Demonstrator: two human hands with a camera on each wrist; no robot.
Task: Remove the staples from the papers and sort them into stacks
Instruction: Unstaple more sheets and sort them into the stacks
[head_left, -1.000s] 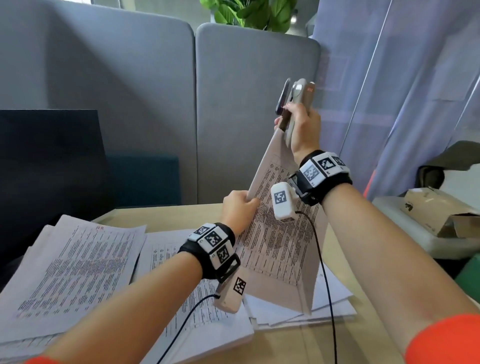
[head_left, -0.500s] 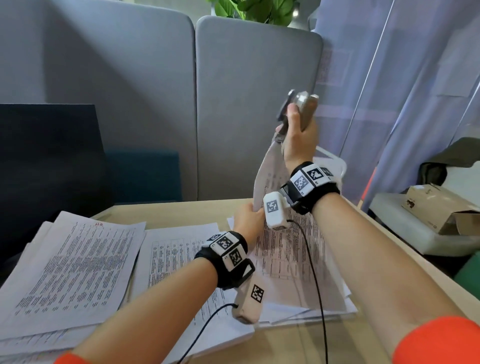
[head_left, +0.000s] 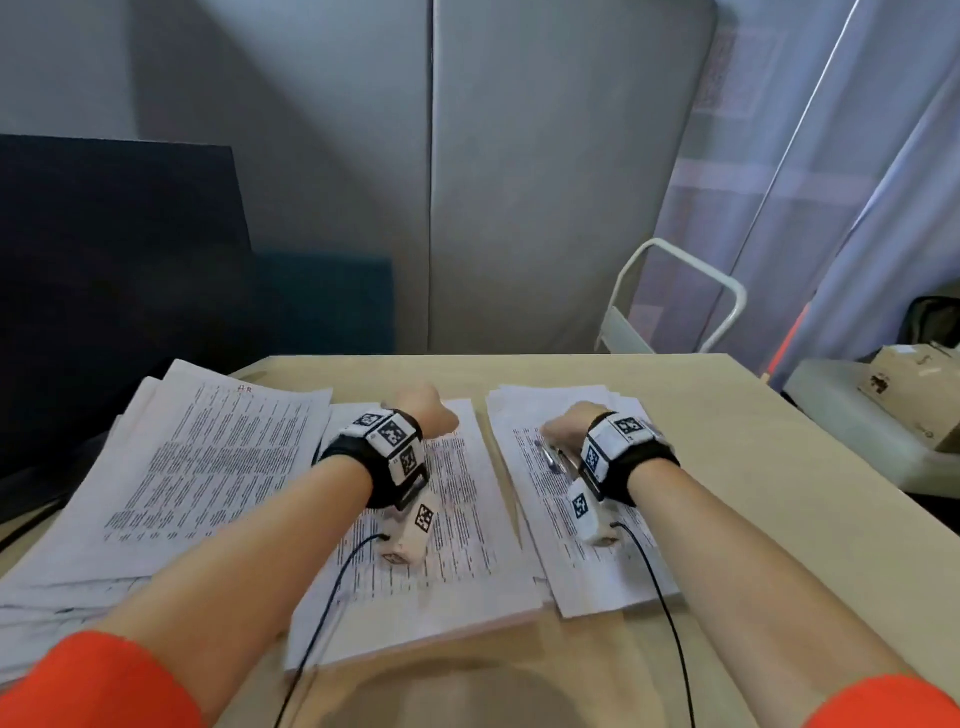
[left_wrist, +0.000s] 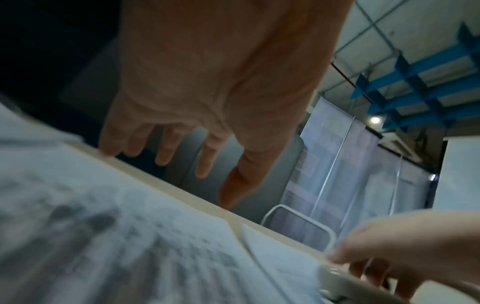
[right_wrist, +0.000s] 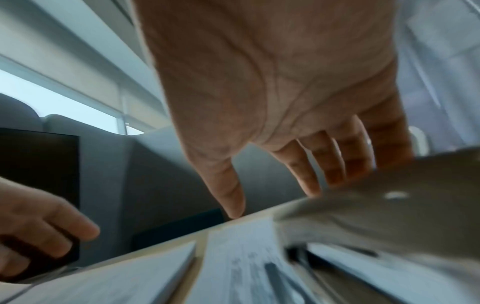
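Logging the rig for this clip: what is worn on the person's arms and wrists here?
Both forearms are bare, with orange sleeves at the bottom edge. The left hand and right hand each have a black wrist strap with white blocks bearing black-and-white square markers. A small white camera hangs under each wrist, trailing a thin black cable.

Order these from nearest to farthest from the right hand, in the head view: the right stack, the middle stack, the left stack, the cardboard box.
1. Right stack: directly under the right hand.
2. Middle stack: just to its left.
3. Left stack and cardboard box: far left and far right, too close to call.
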